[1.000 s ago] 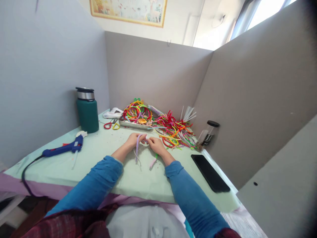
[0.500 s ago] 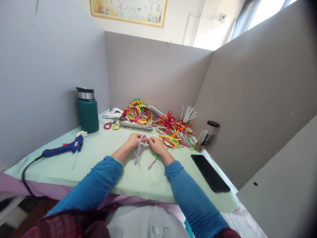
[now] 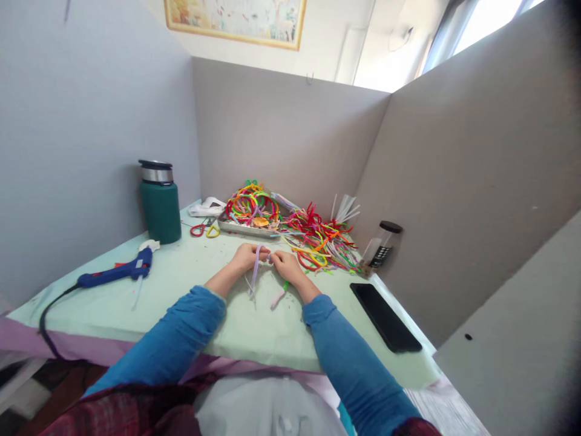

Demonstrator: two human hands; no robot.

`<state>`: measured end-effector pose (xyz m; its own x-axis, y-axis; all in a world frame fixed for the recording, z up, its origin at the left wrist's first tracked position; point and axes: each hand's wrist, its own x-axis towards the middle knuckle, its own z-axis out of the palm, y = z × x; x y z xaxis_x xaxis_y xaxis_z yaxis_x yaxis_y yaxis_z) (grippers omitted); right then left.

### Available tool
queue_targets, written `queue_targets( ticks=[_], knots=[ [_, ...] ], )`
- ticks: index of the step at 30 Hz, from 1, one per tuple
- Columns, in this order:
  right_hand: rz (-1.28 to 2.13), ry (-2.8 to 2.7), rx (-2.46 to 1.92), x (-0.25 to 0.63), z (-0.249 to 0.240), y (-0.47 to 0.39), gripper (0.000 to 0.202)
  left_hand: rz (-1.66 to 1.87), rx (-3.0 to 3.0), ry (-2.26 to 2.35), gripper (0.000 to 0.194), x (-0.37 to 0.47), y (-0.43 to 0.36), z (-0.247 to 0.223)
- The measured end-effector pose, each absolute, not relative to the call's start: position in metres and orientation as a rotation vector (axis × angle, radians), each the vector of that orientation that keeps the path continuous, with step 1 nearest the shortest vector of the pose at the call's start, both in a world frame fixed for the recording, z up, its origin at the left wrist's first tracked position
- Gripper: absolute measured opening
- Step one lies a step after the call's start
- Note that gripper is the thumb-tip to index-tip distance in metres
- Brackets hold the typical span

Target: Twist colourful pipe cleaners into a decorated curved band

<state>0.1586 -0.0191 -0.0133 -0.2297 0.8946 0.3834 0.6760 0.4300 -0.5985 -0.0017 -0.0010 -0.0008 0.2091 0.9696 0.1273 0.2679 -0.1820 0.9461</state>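
Left hand [image 3: 247, 257]: fingers closed, pinching purple strip [image 3: 255, 274].
Right hand [image 3: 285, 266]: fingers closed on same strip.
Tabletop [image 3: 181, 266]: carries blue glue gun [image 3: 113, 276].

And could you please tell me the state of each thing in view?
Left hand: closed on purple strip
Right hand: pinched, contents unclear
Purple strip: bent, held
Bottle: upright, lidded
Glue gun: lying down, corded
Scissors: lying down
Phone: flat, dark
Tray: heaped
Strip pile: tangled
Clear cup: lidded
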Motion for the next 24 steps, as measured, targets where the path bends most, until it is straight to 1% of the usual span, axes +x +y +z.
queue_targets(
  ticks=[6,16,20,24],
  knots=[
    [0.355,-2.003,-1.309,0.1592,-0.0171,-0.0162,0.029,0.873,1.717,1.340,0.041,-0.0019,0.0016,-0.0020],
    [0.348,-2.016,-1.325,0.1583,-0.0157,-0.0175,0.030,0.753,1.984,1.404,0.036,-0.0017,-0.0082,0.0036],
    [0.363,-1.998,-1.333,0.1579,-0.0151,-0.0181,0.029,0.868,2.152,1.433,0.034,-0.0011,-0.0054,0.0027],
    [0.374,-1.986,-1.339,0.1575,-0.0149,-0.0179,0.029,0.980,2.187,1.446,0.030,-0.0005,-0.0014,-0.0004]
  ],
)
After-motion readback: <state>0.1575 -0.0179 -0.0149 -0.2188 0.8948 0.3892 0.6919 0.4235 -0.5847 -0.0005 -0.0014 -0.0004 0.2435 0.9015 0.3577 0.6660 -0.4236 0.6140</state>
